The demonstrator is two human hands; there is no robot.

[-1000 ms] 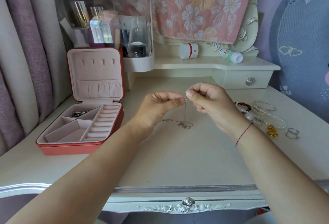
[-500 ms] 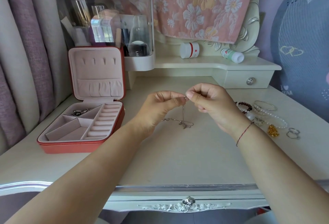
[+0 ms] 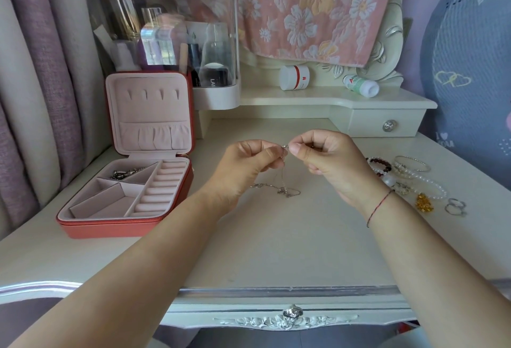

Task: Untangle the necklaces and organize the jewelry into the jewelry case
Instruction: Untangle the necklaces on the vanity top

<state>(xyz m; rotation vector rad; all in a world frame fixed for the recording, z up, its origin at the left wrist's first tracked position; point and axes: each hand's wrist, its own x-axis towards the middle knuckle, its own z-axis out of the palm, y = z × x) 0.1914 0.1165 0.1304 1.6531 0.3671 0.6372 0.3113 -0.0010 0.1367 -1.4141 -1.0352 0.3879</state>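
head: left hand (image 3: 246, 165), necklace (image 3: 284, 191), right hand (image 3: 329, 159)

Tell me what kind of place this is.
Probably a bedroom vanity corner: a carved white dressing table with small drawers, a clear cosmetics organizer, an open jewelry case, and curtains alongside.

Forearms outstretched, left hand (image 3: 249, 166) and right hand (image 3: 327, 161) level, fingers curled, fingertips (image 3: 296, 149) seemingly pinched, almost touching.

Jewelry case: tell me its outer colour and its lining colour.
Jewelry case: coral-red outside, pale pink lining; head view.
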